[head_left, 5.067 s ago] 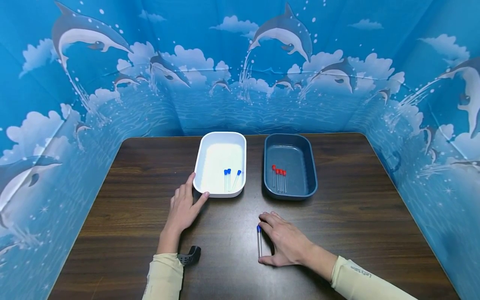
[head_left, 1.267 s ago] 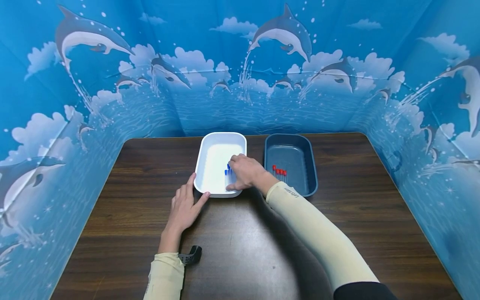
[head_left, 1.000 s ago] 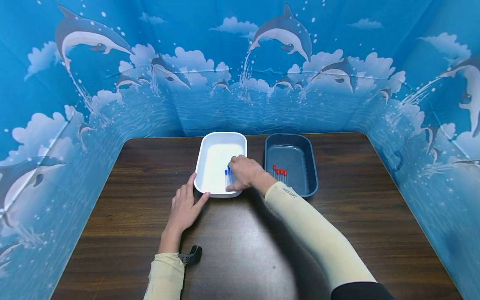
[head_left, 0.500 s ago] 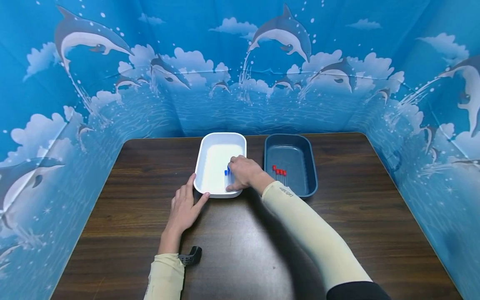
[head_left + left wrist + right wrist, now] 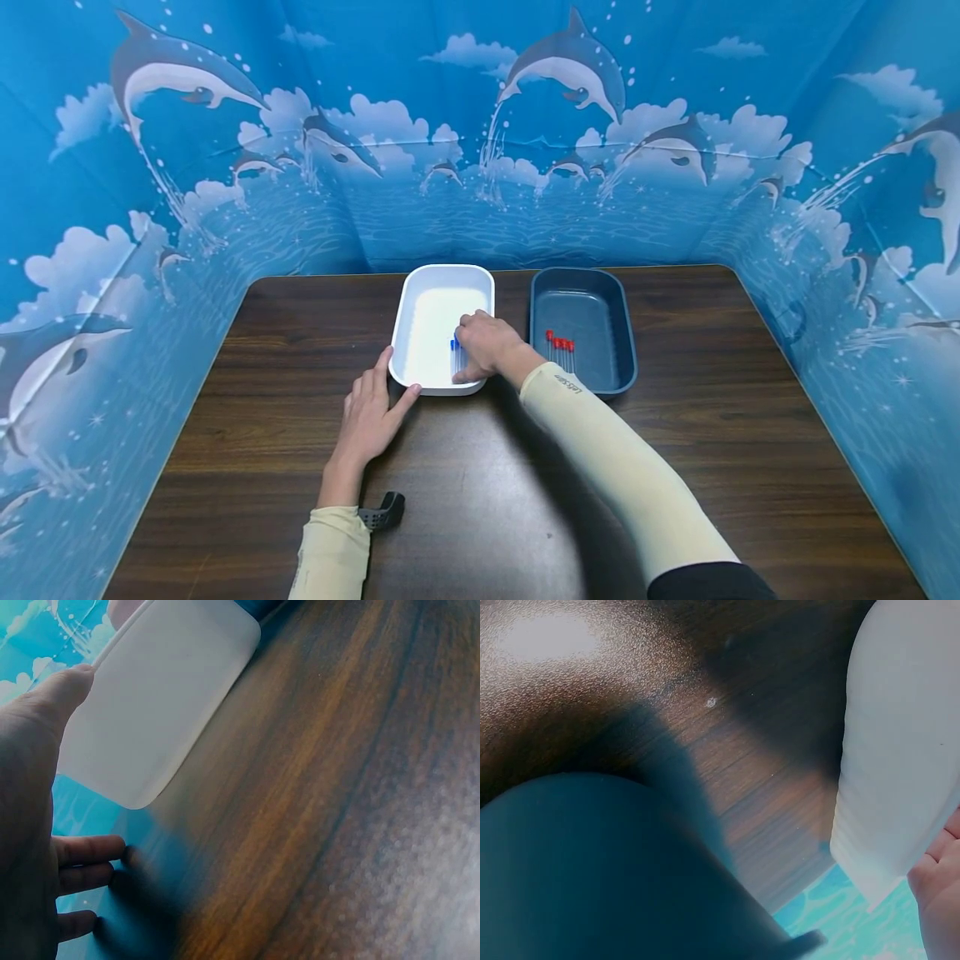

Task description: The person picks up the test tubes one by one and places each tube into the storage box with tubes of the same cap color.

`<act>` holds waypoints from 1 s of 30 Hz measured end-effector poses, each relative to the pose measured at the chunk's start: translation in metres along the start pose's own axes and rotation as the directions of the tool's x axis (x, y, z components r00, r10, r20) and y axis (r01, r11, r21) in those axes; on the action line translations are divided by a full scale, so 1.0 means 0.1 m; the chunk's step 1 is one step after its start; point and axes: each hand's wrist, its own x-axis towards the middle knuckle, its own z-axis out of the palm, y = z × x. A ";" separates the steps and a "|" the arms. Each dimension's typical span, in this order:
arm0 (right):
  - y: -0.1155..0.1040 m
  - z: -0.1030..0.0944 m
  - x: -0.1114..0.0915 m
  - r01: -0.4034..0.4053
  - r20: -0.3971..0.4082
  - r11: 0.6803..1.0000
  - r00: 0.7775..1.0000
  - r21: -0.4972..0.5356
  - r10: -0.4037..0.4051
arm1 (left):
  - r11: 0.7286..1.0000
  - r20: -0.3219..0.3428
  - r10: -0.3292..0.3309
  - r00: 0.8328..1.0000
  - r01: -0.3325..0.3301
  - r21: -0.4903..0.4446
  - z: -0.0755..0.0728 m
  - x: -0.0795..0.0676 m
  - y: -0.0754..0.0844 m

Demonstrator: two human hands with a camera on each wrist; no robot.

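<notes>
In the head view my left hand [image 5: 369, 415] rests at the near left corner of the white tray [image 5: 420, 287], fingers extended along its side and thumb at its front rim. The left wrist view has my thumb on that rim. My right hand [image 5: 491, 344] reaches into the tray's near right part, fingers bent down, thumb low, around a blue-capped test tube mostly hidden beneath it. Just left of the fingertips, clear blue-capped test tubes [image 5: 456, 360] lie side by side. In the right wrist view the tray wall [image 5: 900, 742] covers most of this hand [image 5: 939, 892].
A dark blue tray [image 5: 588, 308] stands to the right, with several red-capped test tubes [image 5: 562, 346] in it. Both trays sit near the far edge of the brown wooden table [image 5: 300, 333]. A dolphin-print curtain [image 5: 450, 200] encloses the back and sides.
Some five seconds ago my right hand pinched a blue-capped test tube on the table; it then went up and left into the white tray. Lately it has barely moved. My left hand stays put.
</notes>
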 end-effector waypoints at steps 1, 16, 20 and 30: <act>0.00 0.00 0.00 -0.001 0.002 1.000 1.000 0.000 0.001 | 1.000 0.000 0.000 1.000 0.000 0.000 0.00 0.00 0.00; -0.03 0.03 0.07 0.000 0.022 1.000 1.000 -0.031 0.001 | 1.000 0.003 -0.004 1.000 0.004 0.004 0.01 0.00 -0.01; -0.04 0.03 0.08 0.005 0.022 0.999 1.000 -0.038 -0.004 | 1.000 0.004 -0.003 1.000 0.002 0.006 0.00 0.01 0.00; -0.05 0.02 0.08 0.018 0.045 0.996 0.999 -0.083 -0.014 | 1.000 0.004 -0.004 1.000 0.004 -0.001 -0.01 0.00 0.01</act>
